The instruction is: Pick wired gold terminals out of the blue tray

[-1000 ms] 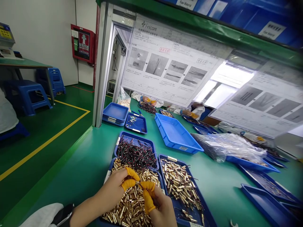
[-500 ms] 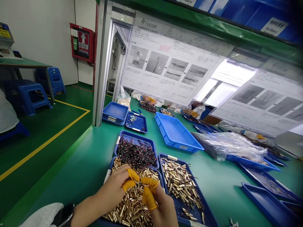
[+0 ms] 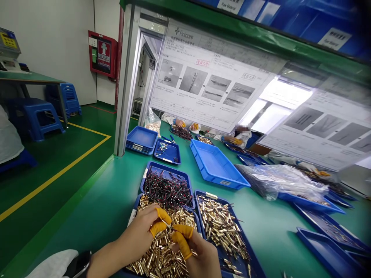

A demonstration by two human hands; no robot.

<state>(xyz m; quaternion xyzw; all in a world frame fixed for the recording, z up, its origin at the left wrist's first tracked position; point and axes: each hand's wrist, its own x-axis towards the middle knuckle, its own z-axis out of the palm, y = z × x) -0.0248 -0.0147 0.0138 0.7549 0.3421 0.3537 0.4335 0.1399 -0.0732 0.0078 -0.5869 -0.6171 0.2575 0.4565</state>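
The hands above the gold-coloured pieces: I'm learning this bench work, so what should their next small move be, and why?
I'd probably ease the right hand a little closer to the left hand. The left hand pinches a small slender piece, its end facing the right hand across a narrow gap; whether that hand holds anything is unclear.

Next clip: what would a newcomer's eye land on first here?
Probably the heap of golden tubes at the bottom centre, where the left hand and right hand, wearing yellow finger covers, nearly meet. Next, the large printed sheet hanging at upper centre and the red wall box at upper left would likely stand out.
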